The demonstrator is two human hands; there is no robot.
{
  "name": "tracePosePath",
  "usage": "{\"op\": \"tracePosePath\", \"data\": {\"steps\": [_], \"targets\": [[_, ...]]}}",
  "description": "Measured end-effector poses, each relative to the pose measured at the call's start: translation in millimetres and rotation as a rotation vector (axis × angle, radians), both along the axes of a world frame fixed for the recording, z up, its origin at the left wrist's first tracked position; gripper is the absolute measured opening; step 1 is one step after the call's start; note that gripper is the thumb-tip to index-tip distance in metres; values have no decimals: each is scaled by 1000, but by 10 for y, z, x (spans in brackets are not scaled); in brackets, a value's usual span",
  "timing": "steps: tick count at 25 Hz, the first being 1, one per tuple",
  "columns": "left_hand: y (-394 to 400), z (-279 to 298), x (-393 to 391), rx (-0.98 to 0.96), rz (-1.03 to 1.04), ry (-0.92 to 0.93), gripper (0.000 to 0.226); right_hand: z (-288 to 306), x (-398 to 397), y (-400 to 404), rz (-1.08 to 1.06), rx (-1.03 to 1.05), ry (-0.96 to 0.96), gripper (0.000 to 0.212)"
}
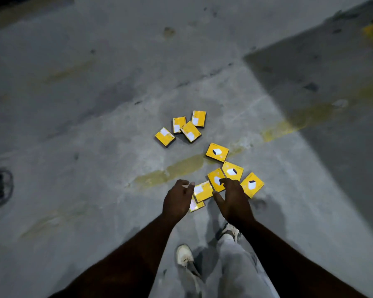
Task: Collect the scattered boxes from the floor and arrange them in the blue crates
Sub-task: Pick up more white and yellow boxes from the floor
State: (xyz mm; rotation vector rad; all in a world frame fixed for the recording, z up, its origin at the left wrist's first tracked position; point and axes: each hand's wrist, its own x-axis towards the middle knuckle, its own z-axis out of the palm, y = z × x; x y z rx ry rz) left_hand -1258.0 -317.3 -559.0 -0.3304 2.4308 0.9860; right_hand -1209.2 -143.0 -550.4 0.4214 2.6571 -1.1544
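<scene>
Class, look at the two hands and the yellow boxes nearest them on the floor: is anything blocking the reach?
Nothing visible blocks it. The left hand and right hand hang open directly over the nearest yellow boxes.

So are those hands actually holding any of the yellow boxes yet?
No. Left hand and right hand hover open above the nearest yellow boxes; neither has a grip.

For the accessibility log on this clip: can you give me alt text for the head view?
Both hands, left hand and right hand, reach down with fingers spread over yellow boxes scattered on a grey concrete floor, holding nothing. A second cluster of boxes lies farther away; no crate is in view.
</scene>
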Motion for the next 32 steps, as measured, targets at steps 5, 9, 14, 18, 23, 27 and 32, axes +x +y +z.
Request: {"op": "tracePosePath", "data": {"steps": [5, 9, 14, 18, 23, 27, 32], "targets": [[288, -1033, -738, -73, 2, -15, 36, -1257, -763, 87, -25, -37, -117, 48], [365, -2319, -936, -80, -55, -122, 37, -2484, -999, 9, -52, -60, -222, 47], [200, -3946, -1006, -106, -194, -185, 43, -4023, -1024, -289, -212, -45, -290, 40], [-18, -4938, -1040, -179, -280, -214, 59, -5066, -831, -550, -368, -91, -423, 44], [-96, -5521, -1080, -118, -256, -432, 75, -5616, -774, -676, -862, -458, -658, 48], [-58, -5637, -1045, -49, -95, -403, 76, -5791, -769, -765, -803, -628, -473, 45], [-263, -5448, -954, 158, 341, -448, 52, -5598, -821, -781, -688, -569, -454, 53]]}}
